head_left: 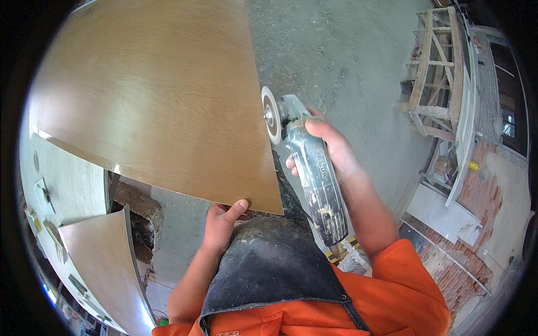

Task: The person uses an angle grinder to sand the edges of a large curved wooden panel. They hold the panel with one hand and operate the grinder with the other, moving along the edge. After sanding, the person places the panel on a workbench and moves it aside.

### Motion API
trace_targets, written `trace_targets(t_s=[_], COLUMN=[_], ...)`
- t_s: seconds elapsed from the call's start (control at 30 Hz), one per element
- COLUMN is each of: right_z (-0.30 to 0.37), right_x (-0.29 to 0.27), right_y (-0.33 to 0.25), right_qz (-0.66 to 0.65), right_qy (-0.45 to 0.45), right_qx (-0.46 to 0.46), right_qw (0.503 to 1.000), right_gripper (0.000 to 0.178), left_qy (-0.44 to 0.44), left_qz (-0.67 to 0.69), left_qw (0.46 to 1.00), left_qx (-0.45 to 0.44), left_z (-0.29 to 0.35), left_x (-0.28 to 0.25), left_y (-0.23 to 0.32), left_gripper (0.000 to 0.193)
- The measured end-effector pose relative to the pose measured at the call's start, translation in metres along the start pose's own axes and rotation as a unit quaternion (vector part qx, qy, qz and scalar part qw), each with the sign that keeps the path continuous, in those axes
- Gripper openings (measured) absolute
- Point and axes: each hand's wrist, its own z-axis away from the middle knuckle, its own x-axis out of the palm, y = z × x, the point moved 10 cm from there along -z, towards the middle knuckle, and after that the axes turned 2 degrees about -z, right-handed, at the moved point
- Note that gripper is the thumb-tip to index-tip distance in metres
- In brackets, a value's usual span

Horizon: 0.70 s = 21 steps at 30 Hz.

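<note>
A large brown sheet (162,95) with a glossy surface stretches away from my body toward the far left. My left hand (228,215) grips its near edge, close to the corner, with the thumb on top and the fingers hidden beneath. In my right hand (330,140) is a dusty angle grinder (316,179), its body pointing away from me. The grinder's round disc (271,115) stands upright right beside the sheet's right edge; whether it touches the edge I cannot tell. A dark, dusty apron (269,263) covers my front below the sheet's corner.
On the left stands a pale worktable (73,190) with tools, and another glossy panel (106,257) is nearer me. A wooden frame (437,73) stands at the far right by a brick wall (482,190). White board pieces (440,210) lie below it. Grey floor (342,50) shows beyond the grinder.
</note>
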Motion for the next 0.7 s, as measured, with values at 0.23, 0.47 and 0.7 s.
trace_targets(t_s=[0.23, 0.47, 0.7], right_z=[0.044, 0.08, 0.102], right_x=[-0.02, -0.039, -0.051], right_y=[0.044, 0.078, 0.101], right_qz=[-0.011, 0.012, 0.009], right_qy=[0.014, 0.043, 0.05], right_qx=[0.031, 0.064, 0.086], right_qw=[0.999, 0.997, 0.995], right_gripper=[0.07, 0.07, 0.071], left_qy=[-0.012, -0.021, -0.026], left_qz=[0.006, 0.011, 0.024], left_qw=[1.0, 1.0, 0.999], left_qx=[-0.001, -0.007, -0.013], left_z=[-0.003, -0.004, -0.005], left_x=[0.002, 0.002, 0.001], left_y=[0.0, 0.0, -0.002], left_gripper=[0.043, 0.042, 0.044])
